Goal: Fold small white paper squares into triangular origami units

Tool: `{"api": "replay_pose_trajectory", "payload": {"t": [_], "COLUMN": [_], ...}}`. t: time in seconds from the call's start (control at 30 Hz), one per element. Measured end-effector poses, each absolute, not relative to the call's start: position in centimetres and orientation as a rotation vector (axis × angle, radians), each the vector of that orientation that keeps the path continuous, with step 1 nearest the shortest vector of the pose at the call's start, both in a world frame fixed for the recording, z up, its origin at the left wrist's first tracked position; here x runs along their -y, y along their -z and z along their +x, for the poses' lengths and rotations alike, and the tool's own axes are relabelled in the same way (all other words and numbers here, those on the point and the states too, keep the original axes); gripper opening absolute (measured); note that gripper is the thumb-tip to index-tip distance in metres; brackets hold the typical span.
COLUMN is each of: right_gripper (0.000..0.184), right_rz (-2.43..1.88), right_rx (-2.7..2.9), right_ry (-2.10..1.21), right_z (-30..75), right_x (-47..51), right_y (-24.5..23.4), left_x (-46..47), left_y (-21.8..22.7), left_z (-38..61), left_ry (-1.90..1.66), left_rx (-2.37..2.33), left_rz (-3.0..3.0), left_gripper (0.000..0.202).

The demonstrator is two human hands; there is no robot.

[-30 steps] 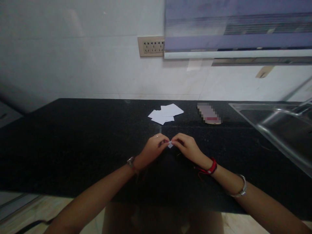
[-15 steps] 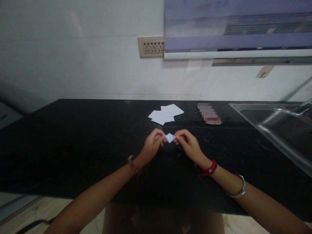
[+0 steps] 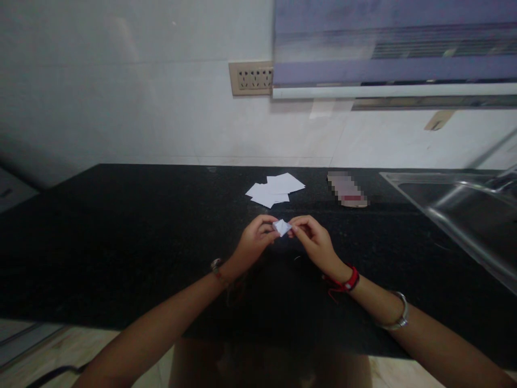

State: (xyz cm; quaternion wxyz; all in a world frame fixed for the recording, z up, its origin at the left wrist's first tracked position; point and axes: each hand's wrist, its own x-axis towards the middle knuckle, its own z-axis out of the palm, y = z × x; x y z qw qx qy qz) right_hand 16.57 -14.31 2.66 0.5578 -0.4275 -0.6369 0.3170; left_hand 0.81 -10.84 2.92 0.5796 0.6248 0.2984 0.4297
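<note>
A small folded piece of white paper (image 3: 281,227) is pinched between both my hands just above the black countertop (image 3: 121,226). My left hand (image 3: 254,240) grips its left side with curled fingers, and my right hand (image 3: 313,237) pinches its right side. A loose pile of white paper squares (image 3: 274,189) lies on the counter a little beyond my hands.
A small pinkish object (image 3: 346,189), blurred out, lies to the right of the paper pile. A steel sink (image 3: 456,207) is set into the counter at the right. A wall socket (image 3: 250,77) and a shelf edge (image 3: 391,89) sit above on the white wall.
My hands have lifted slightly and moved away from me, and the folded paper between them shows more of its surface than a second ago.
</note>
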Motion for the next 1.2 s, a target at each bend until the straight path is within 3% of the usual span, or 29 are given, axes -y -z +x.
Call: {"api": "replay_pose_trajectory", "payload": {"t": [0.17,0.53,0.7,1.2], "right_gripper": [0.007,0.01,0.025,0.011], "right_rz": [-1.003,-0.954,-1.001,-1.088], "right_rx": [1.482,1.379,1.429,1.326], "right_ry": [-0.766,-0.901,-0.89,-0.818], "right_z": [16.6,16.2,16.3,16.0], "right_x": [14.4,14.4,14.5,14.7], "right_y": [-2.8,-2.7,-2.6,-3.0], "left_x": [10.7,10.5,11.2,11.4], "left_y": [-3.4,-2.3,-3.4,-3.0], "left_z": [0.7,0.8,0.9,1.5], "left_ry": [-1.096,-1.204,-1.188,-1.151], "left_rx": [-0.702,-0.705,-0.719,-0.732], "left_rz": [1.51,1.431,1.52,1.304], "left_gripper": [0.007,0.004,0.002,0.005]}}
